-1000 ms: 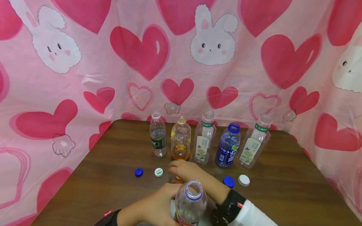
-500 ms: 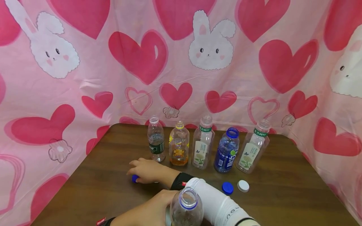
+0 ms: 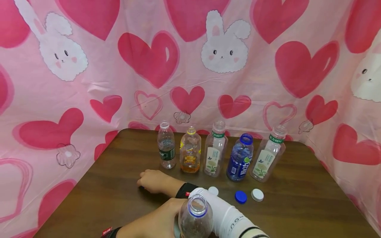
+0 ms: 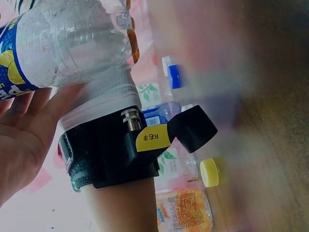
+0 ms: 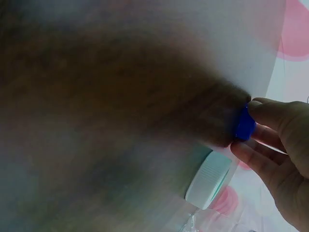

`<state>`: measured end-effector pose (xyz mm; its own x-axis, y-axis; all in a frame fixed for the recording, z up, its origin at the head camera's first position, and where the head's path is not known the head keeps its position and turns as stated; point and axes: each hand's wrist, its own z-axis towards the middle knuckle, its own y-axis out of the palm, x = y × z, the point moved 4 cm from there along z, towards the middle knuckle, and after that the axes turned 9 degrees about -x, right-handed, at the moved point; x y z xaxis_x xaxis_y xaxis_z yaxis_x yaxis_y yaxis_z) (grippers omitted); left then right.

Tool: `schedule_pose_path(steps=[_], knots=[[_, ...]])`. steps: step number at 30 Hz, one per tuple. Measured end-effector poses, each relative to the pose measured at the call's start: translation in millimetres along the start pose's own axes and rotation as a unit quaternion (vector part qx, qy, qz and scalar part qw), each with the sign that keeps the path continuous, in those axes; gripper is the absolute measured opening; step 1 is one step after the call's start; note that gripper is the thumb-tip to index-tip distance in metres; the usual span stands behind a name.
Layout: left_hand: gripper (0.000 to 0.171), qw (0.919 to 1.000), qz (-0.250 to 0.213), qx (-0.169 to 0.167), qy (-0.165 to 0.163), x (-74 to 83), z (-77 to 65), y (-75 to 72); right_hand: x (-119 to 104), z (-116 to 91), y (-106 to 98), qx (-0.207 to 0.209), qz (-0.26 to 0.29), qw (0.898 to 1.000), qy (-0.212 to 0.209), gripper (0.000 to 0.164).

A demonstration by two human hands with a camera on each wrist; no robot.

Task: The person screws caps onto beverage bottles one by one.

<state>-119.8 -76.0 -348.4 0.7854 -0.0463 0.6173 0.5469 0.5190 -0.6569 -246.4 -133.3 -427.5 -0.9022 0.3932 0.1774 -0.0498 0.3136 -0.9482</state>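
Note:
My left hand (image 3: 159,216) grips a clear plastic bottle (image 3: 196,219) at the near edge of the head view. The bottle's open mouth has a blue ring, and a blue label with lemon slices shows in the left wrist view. On the left part of the table, my right hand (image 3: 153,181) reaches across in front of the bottle. Its thumb and fingers pinch a small blue bottle cap (image 5: 245,124) by its sides in the right wrist view; the hand hides this cap from the head camera. Close by stands a white cap (image 5: 208,180).
Several uncapped bottles stand in a row at the back: a green-labelled one (image 3: 166,148), one with orange liquid (image 3: 190,155), a blue-labelled one (image 3: 239,162) and two tall ones. A blue cap (image 3: 240,197) and a white cap (image 3: 257,195) lie at right, a yellow cap (image 4: 209,172) nearer the middle.
My right hand has moved left from in front of the orange-liquid bottle to the small blue cap and now pinches it. The left hand still holds the clear bottle.

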Motion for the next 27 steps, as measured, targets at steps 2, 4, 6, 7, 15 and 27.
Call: schedule_pose_path(steps=[2,4,6,7,15,27], knots=[[0.048,1.0,-0.009,0.0,-0.001,-0.2,-0.1,-0.4,0.2,0.0,0.0,0.003,-0.002,1.0,0.001,0.024],[0.049,0.9999,-0.015,-0.002,-0.002,-0.4,-0.2,-0.5,-0.1,-0.5,-0.5,0.003,-0.002,1.0,0.002,0.021],[0.048,0.9998,-0.018,-0.003,-0.003,-0.8,-0.5,-0.5,-0.8,-1.4,-1.4,0.004,0.0,1.0,0.004,0.018],[0.049,0.9998,-0.021,-0.004,-0.002,-1.0,-0.6,-0.4,-1.3,-1.7,-1.7,0.004,0.0,1.0,0.004,0.017],[0.052,0.9998,0.003,0.005,0.017,-2.5,-0.3,0.3,-5.0,-23.5,-13.8,0.046,-0.002,0.998,-0.045,0.011],[0.064,0.9991,0.016,0.039,-0.002,-5.2,-12.3,-3.8,26.1,-164.1,-15.4,0.177,0.185,0.959,-0.123,0.023]])
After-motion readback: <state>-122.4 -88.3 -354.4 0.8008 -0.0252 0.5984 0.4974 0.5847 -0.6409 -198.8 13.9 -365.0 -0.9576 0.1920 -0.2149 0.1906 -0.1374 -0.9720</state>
